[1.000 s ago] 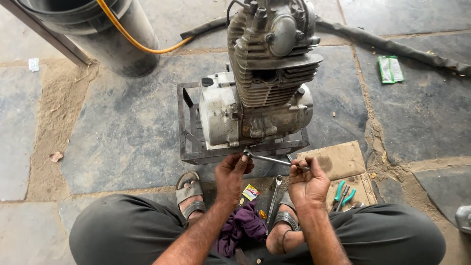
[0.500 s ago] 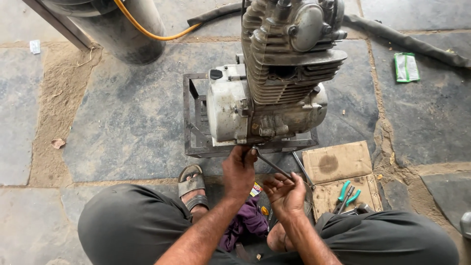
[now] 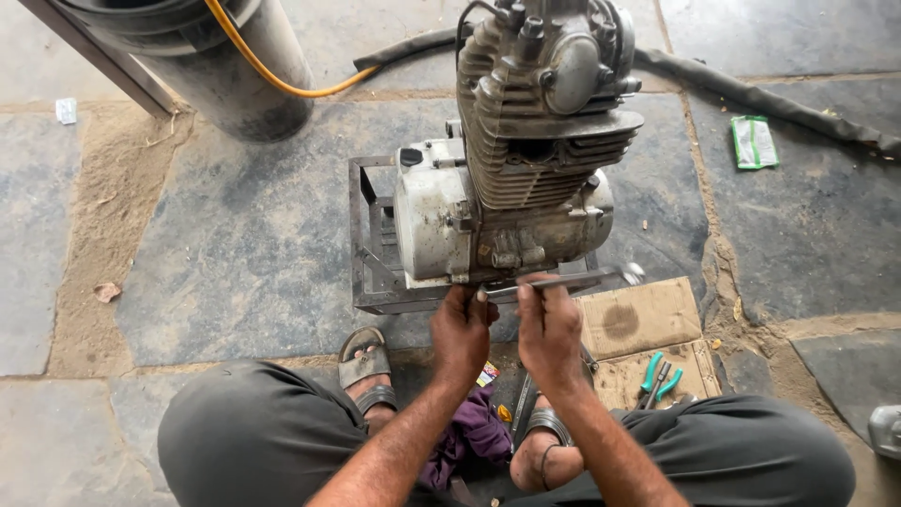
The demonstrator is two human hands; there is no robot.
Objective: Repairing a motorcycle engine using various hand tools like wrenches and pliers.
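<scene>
Both hands, left [image 3: 462,324] and right [image 3: 549,324], grip shut on long wrench [image 3: 563,280] below engine [image 3: 511,178].

One view only, from a camera on my head, looking steeply down past my knees to the stone floor [image 3: 235,272]. It sits close: my left hand [image 3: 462,330] and right hand [image 3: 549,329] fill the lower middle, the engine [image 3: 526,178] just beyond, facing forward from me.

The engine [image 3: 526,169] top runs off the frame's upper edge; the tool's [image 3: 563,280] far tip is motion-blurred, its kind unclear.
</scene>
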